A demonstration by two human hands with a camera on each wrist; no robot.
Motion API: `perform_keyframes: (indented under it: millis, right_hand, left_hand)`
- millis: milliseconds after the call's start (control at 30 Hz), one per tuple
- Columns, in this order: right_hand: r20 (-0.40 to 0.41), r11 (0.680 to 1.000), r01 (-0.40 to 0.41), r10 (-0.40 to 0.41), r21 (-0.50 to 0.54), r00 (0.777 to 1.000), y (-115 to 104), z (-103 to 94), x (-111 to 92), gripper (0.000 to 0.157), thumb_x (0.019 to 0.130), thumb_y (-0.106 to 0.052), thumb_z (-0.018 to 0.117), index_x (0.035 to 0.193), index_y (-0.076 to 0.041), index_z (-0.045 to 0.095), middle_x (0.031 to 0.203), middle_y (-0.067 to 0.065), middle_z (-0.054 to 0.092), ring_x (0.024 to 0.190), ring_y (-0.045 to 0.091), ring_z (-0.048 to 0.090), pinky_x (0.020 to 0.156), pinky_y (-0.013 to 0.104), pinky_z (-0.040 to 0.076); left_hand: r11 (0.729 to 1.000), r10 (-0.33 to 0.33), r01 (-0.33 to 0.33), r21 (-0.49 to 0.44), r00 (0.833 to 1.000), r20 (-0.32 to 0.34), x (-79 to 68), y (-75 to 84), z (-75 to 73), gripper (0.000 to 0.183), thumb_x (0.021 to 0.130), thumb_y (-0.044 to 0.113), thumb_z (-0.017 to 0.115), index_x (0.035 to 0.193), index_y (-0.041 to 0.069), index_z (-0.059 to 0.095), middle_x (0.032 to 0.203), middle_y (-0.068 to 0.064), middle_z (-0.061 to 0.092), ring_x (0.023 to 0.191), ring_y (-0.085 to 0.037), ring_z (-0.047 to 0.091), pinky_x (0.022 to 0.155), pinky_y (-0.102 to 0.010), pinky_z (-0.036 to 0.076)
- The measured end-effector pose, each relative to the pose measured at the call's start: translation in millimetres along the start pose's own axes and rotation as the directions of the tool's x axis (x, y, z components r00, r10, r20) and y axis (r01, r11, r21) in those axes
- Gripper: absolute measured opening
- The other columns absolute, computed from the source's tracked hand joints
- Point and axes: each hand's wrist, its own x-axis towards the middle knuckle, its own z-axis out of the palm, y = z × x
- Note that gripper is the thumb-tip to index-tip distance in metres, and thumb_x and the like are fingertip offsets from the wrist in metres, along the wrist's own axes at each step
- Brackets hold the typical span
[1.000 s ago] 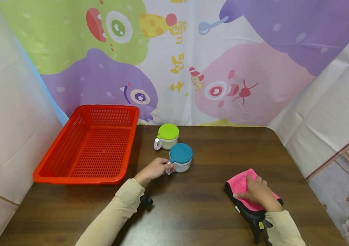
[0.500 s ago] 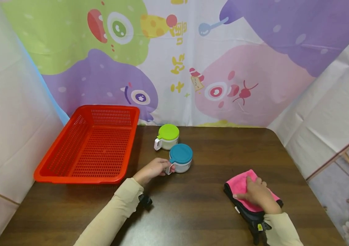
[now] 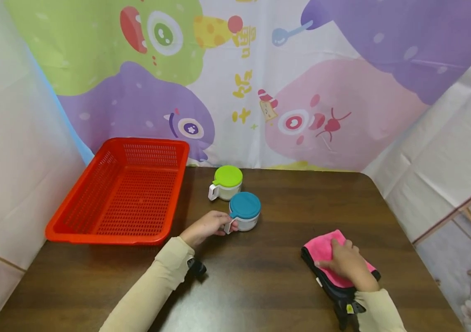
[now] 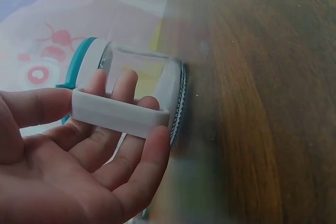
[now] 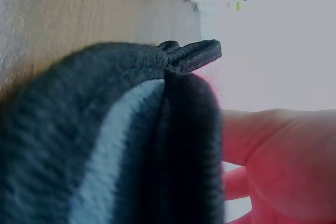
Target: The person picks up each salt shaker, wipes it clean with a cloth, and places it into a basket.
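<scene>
My left hand (image 3: 208, 227) holds the white handle (image 4: 119, 114) of a clear jar (image 4: 139, 66) with a blue lid (image 3: 245, 205), its fingers curled through the handle. The jar stands upright on the table. Just behind it is a similar jar (image 3: 230, 191) with a lime-green lid and white handle. At the right, my right hand (image 3: 345, 262) rests on top of a folded pink towel (image 3: 320, 246) with black edging (image 5: 113, 66). Its thumb and fingers are spread and slightly bent over the pink side. The fingertips are partly hidden.
A red plastic basket (image 3: 169, 216) with slotted walls stands at the left of the brown wooden table (image 3: 256, 286). A printed cartoon curtain (image 3: 235, 138) hangs along the table's back edge. Pale sheets (image 3: 438, 152) flank both sides.
The view has shifted slightly. Both hands, the jars and the towel keep nearly the same places.
</scene>
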Motion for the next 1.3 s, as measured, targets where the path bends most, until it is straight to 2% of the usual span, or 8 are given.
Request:
perform_keyframes:
  millis: [233, 433, 700, 933, 1133, 1300]
  right_hand:
    - [-0.013, 1.000, -0.001, 0.001, 0.005, 1.000, -2.7, -1.2, -0.1, 0.084, 0.079, -0.044, 0.075, 0.131, 0.014, 0.043, 0.113, 0.041, 0.047, 0.101, 0.053, 0.050, 0.087, 0.064, 0.045]
    - [-0.012, 1.000, -0.022, 0.022, 0.012, 1.000, -2.6, 0.7, -2.5, 0.081, 0.079, -0.041, 0.075, 0.131, 0.013, 0.045, 0.111, 0.039, 0.049, 0.099, 0.051, 0.053, 0.083, 0.063, 0.047]
    - [-0.077, 1.000, 0.002, -0.002, -0.007, 0.997, -5.6, 5.8, -6.8, 0.072, 0.079, -0.035, 0.077, 0.129, 0.009, 0.050, 0.102, 0.032, 0.054, 0.093, 0.045, 0.057, 0.076, 0.060, 0.050]
    - [-0.121, 1.000, 0.017, -0.020, -0.020, 0.992, -11.3, 5.1, -7.9, 0.063, 0.079, -0.028, 0.077, 0.126, 0.006, 0.055, 0.102, 0.030, 0.056, 0.087, 0.042, 0.061, 0.073, 0.057, 0.052]
    - [-0.170, 0.999, 0.052, -0.051, 0.000, 0.984, -11.6, 6.0, -12.7, 0.052, 0.078, -0.023, 0.078, 0.119, 0.004, 0.061, 0.096, 0.025, 0.059, 0.081, 0.039, 0.062, 0.074, 0.057, 0.051]
    - [-0.192, 0.999, 0.049, -0.046, 0.014, 0.980, -9.2, 7.1, -13.5, 0.052, 0.078, -0.023, 0.078, 0.120, 0.003, 0.062, 0.093, 0.022, 0.061, 0.079, 0.037, 0.062, 0.072, 0.055, 0.050]
  left_hand:
    - [0.999, -0.012, 0.013, -0.031, 0.999, 0.033, -0.1, 0.8, -1.8, 0.035, 0.100, 0.015, 0.041, 0.114, -0.007, 0.064, 0.109, -0.017, 0.070, 0.107, -0.030, 0.064, 0.086, -0.034, 0.050]
    - [1.000, -0.015, 0.016, -0.021, 0.999, 0.049, 3.1, -1.8, 0.3, 0.034, 0.099, 0.015, 0.041, 0.109, -0.007, 0.065, 0.106, -0.016, 0.071, 0.102, -0.027, 0.064, 0.084, -0.033, 0.051]
    - [0.998, -0.033, 0.034, -0.044, 0.999, 0.024, 5.7, -2.1, 3.1, 0.033, 0.097, 0.015, 0.042, 0.106, -0.007, 0.066, 0.094, -0.009, 0.072, 0.094, -0.022, 0.066, 0.076, -0.028, 0.049]
    - [0.999, -0.019, 0.019, -0.049, 1.000, -0.008, 6.3, -3.1, 4.3, 0.030, 0.095, 0.015, 0.042, 0.096, -0.004, 0.066, 0.087, -0.004, 0.071, 0.088, -0.020, 0.066, 0.071, -0.027, 0.048]
    - [0.999, -0.016, 0.016, -0.045, 1.000, -0.020, 6.3, -2.7, 7.5, 0.028, 0.095, 0.016, 0.043, 0.087, 0.001, 0.065, 0.083, -0.001, 0.069, 0.082, -0.015, 0.063, 0.069, -0.025, 0.047]
    - [0.998, -0.023, 0.021, -0.051, 0.999, -0.027, 5.4, -1.9, 7.8, 0.028, 0.095, 0.016, 0.043, 0.087, 0.001, 0.065, 0.082, -0.001, 0.068, 0.084, -0.017, 0.064, 0.070, -0.026, 0.047]
